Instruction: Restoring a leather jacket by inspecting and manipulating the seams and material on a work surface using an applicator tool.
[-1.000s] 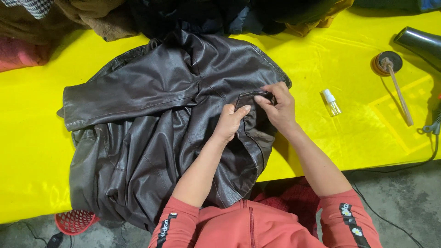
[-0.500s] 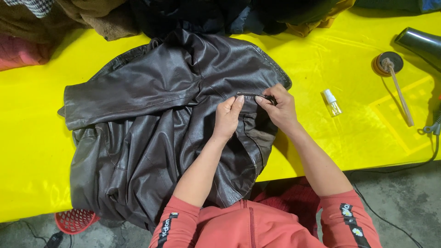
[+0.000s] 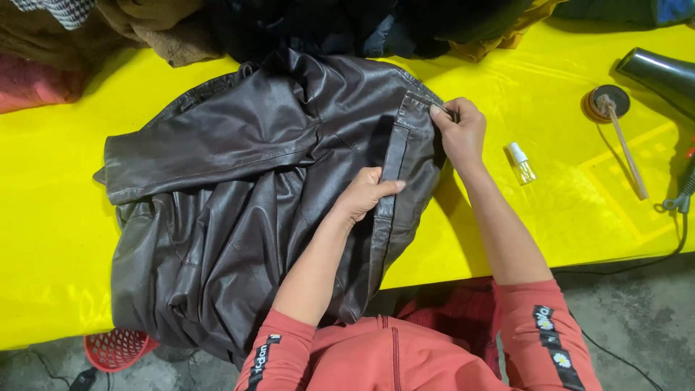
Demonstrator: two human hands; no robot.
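Both hands have drawn apart along the jacket's front strip: left hand (image 3: 365, 194) pinches it low, right hand (image 3: 457, 130) grips its top corner. Dark leather jacket (image 3: 239, 195) sprawls over the yellow surface (image 3: 565, 217), its hem drooping out of sight; beyond, a clothes heap (image 3: 326, 25) is cut off.

The hair dryer (image 3: 662, 72) is cut off at the right edge.

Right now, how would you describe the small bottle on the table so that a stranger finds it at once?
Start at the yellow table and go to its right part, just beyond the right hand that grips the dark leather jacket. The small clear bottle lies there on its side. Its white cap sets it apart from the brush stick further right.
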